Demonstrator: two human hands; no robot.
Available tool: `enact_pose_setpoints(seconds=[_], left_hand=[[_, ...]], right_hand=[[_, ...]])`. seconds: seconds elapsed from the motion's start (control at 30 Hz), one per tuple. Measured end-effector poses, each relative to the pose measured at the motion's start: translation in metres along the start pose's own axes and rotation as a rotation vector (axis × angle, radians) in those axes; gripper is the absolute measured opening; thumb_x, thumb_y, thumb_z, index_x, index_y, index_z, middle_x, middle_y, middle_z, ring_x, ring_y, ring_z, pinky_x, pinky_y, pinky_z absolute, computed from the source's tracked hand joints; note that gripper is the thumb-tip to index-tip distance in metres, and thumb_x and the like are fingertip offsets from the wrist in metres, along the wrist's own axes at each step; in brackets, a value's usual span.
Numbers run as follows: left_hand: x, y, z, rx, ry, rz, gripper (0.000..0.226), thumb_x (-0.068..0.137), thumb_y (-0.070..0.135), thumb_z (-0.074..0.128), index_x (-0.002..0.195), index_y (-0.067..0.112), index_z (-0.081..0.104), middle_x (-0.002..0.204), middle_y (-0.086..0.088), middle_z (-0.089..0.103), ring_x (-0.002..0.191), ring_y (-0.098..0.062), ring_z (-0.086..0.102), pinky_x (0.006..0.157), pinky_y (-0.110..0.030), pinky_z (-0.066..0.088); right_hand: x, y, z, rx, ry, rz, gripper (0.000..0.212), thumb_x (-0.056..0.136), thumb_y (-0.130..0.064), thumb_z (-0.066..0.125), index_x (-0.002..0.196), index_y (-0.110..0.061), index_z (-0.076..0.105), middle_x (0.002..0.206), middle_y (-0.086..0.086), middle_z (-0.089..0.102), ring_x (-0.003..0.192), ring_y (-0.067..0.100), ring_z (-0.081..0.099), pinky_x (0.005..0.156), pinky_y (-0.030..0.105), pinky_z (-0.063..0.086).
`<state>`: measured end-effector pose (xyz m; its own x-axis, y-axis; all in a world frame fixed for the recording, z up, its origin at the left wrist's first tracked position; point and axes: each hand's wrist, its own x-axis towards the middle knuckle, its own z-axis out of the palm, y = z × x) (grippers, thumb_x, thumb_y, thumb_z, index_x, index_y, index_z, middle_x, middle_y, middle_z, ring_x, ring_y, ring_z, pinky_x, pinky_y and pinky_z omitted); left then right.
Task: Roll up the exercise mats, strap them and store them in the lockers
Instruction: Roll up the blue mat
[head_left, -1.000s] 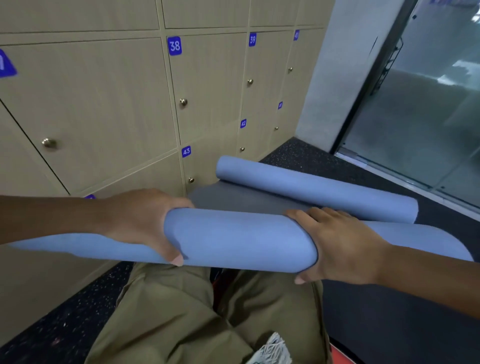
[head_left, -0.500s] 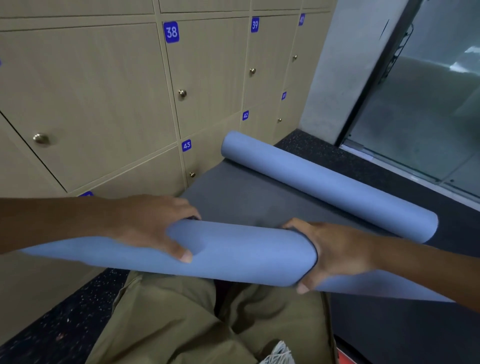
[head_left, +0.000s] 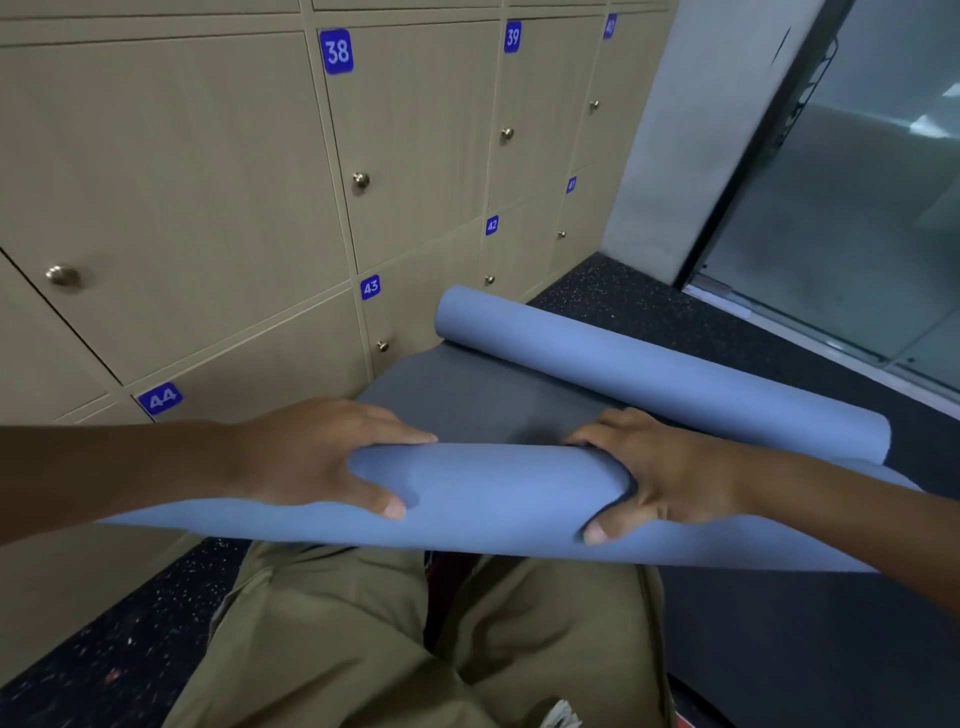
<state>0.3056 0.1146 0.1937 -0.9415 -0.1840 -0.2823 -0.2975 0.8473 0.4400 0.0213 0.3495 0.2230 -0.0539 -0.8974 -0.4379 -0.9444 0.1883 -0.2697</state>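
A blue exercise mat (head_left: 493, 493) with a dark grey upper face lies on the floor, curled at both ends. My left hand (head_left: 317, 457) grips the near curl, fingers over its top and thumb on its front. My right hand (head_left: 670, 478) grips the same curl further right, thumb pressed on the front. The far end forms a tight blue roll (head_left: 649, 369) by the lockers. Grey mat surface (head_left: 478, 400) shows between the two curls.
Beige lockers (head_left: 208, 182) numbered 38 to 44 with round knobs fill the wall on the left, all closed. Dark speckled floor (head_left: 649, 306) runs to a glass door (head_left: 857, 208) at the right. My knees in olive trousers (head_left: 415, 639) are below the mat.
The far roll has moved further away, exposing more grey surface between it and the near curl. The near curl has loosened and flattened under both hands.
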Motion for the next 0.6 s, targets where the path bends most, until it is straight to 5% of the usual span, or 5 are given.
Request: enact_pose_setpoints(seconds=[0.17, 0.37, 0.47, 0.6], left_hand=[[0.019, -0.007, -0.017, -0.175, -0.128, -0.022, 0.063, 0.073, 0.077, 0.066, 0.133, 0.064, 0.052, 0.136, 0.041, 0.052, 0.13, 0.016, 0.045, 0.119, -0.028, 0.031], [0.034, -0.01, -0.024, -0.138, -0.201, -0.007, 0.075, 0.083, 0.084, 0.046, 0.147, 0.046, 0.047, 0.145, 0.032, 0.049, 0.137, 0.009, 0.042, 0.121, -0.031, 0.029], [0.032, -0.002, -0.012, 0.066, -0.036, -0.027, 0.095, 0.08, 0.092, 0.016, 0.158, 0.041, 0.029, 0.15, 0.026, 0.039, 0.141, 0.006, 0.032, 0.116, -0.017, 0.021], [0.027, 0.025, 0.014, 0.187, 0.222, 0.111, 0.089, 0.088, 0.086, 0.023, 0.16, 0.034, 0.028, 0.155, 0.018, 0.037, 0.14, -0.003, 0.035, 0.115, -0.022, 0.026]], right_hand=[[-0.008, -0.012, 0.023, -0.18, 0.267, -0.044, 0.098, 0.075, -0.087, 0.053, 0.154, -0.039, 0.023, 0.13, -0.01, 0.037, 0.117, 0.013, 0.037, 0.107, 0.031, 0.036], [0.007, -0.003, 0.025, -0.038, 0.271, -0.01, 0.092, 0.077, -0.073, 0.069, 0.154, -0.041, 0.031, 0.132, -0.005, 0.045, 0.12, 0.018, 0.042, 0.108, 0.027, 0.032], [0.019, 0.009, 0.015, 0.125, 0.222, -0.023, 0.082, 0.076, -0.065, 0.076, 0.148, -0.044, 0.042, 0.126, -0.006, 0.048, 0.122, 0.013, 0.044, 0.104, 0.021, 0.033], [0.033, 0.015, -0.003, 0.315, 0.103, -0.05, 0.058, 0.079, -0.055, 0.079, 0.131, -0.049, 0.054, 0.128, -0.011, 0.057, 0.118, 0.004, 0.053, 0.101, 0.015, 0.04]])
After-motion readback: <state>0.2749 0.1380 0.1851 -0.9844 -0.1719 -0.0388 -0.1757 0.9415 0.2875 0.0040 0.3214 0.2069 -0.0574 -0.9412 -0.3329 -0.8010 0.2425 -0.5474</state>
